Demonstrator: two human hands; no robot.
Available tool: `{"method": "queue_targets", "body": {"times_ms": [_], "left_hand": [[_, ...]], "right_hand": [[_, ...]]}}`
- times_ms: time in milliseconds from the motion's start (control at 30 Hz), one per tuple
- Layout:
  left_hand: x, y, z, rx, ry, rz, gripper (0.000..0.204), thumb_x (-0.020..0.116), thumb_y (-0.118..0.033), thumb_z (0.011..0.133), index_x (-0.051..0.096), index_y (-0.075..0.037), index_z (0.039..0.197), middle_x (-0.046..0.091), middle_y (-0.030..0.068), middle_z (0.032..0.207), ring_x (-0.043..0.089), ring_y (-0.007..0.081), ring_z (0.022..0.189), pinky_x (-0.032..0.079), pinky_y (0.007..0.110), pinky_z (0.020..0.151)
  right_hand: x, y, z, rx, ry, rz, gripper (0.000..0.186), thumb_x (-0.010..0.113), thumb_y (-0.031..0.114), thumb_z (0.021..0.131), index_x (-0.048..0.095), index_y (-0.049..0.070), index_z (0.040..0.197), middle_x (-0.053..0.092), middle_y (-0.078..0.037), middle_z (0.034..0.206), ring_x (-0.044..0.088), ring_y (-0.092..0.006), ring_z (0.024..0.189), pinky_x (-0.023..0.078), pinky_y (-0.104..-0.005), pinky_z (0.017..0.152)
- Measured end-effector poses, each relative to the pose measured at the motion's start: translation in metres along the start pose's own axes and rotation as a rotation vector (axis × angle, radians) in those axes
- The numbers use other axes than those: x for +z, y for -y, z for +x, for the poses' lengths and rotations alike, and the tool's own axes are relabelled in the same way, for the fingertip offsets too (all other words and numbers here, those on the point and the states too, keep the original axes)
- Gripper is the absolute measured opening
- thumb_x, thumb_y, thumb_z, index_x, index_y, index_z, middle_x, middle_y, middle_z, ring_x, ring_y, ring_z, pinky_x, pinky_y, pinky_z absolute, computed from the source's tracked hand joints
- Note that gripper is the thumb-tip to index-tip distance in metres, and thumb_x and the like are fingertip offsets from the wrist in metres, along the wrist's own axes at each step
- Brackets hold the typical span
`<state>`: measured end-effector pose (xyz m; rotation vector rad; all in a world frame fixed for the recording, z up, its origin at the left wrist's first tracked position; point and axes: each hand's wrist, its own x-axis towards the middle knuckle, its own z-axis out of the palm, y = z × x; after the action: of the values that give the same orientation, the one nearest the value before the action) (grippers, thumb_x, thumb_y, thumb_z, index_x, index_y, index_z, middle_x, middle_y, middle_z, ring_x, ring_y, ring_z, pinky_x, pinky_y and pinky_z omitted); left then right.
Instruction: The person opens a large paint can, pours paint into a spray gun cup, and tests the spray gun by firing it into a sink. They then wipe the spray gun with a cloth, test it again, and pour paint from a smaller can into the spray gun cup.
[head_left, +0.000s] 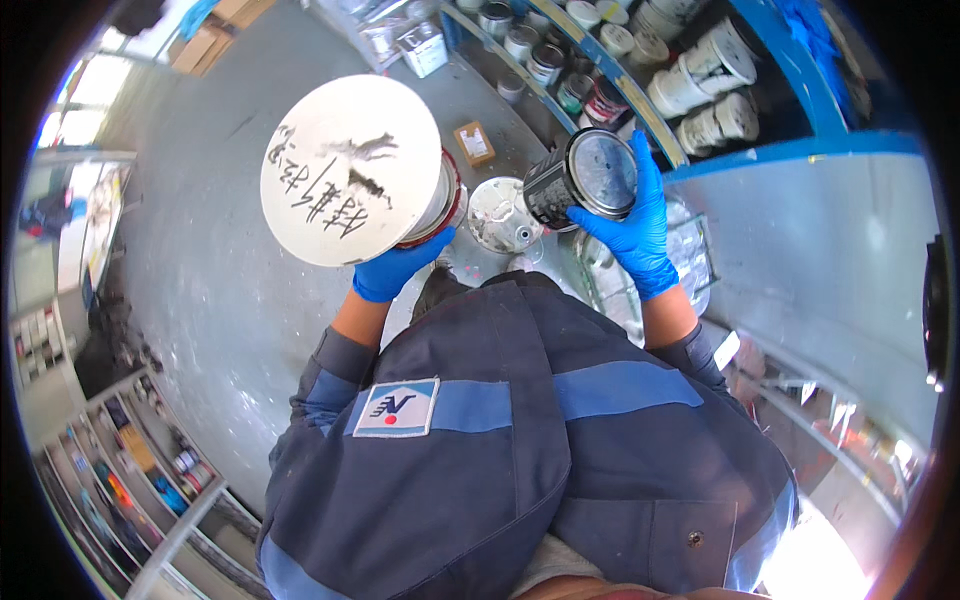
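My left hand, in a blue glove, is closed round the lower side of a can with a dark red rim. A wide white round lid with dark handwriting and a smudge sits over it and hides most of its body. My right hand, also gloved in blue, grips a black paint can with a grey metal lid, its thumb on the near side and fingers round the far side. Both cans are held up in front of my chest, apart from each other.
On the floor below stands a paint-stained white bucket. Beyond it lies a small cardboard box. A blue-framed shelf at the upper right holds several cans and white pails. Clear plastic-wrapped items stand at right. Shelving fills the lower left.
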<state>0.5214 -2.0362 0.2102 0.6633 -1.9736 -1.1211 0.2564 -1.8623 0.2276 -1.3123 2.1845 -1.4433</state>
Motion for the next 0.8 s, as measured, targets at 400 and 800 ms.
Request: {"method": "queue_targets", "body": {"times_ms": [400,800], "left_hand": [[0.041,0.037,0.093,0.102,0.988,-0.526,0.081,0.072,-0.009,0.082,0.024,-0.007,0.148,0.038,0.0158,0.147,0.046,0.0282,0.13,0.043,0.043,0.106],[0.13,-0.094,-0.101,0.358,1.499,-0.697,0.064,0.085,-0.02,0.07,0.057,-0.002,0.125,0.064,0.0108,0.122,0.063,0.0211,0.108,0.051,0.036,0.091]], "right_hand": [[-0.017,0.109,-0.128,0.302,-0.77,-0.086,0.121,0.094,0.025,0.058,0.021,-0.004,0.15,0.045,-0.017,0.141,0.046,-0.0242,0.127,0.039,-0.0387,0.107],[-0.112,0.31,-0.259,-0.22,-0.819,-0.484,0.112,0.09,0.035,0.057,0.028,-0.004,0.142,0.048,-0.025,0.133,0.054,-0.0362,0.118,0.046,-0.0407,0.1]]}}
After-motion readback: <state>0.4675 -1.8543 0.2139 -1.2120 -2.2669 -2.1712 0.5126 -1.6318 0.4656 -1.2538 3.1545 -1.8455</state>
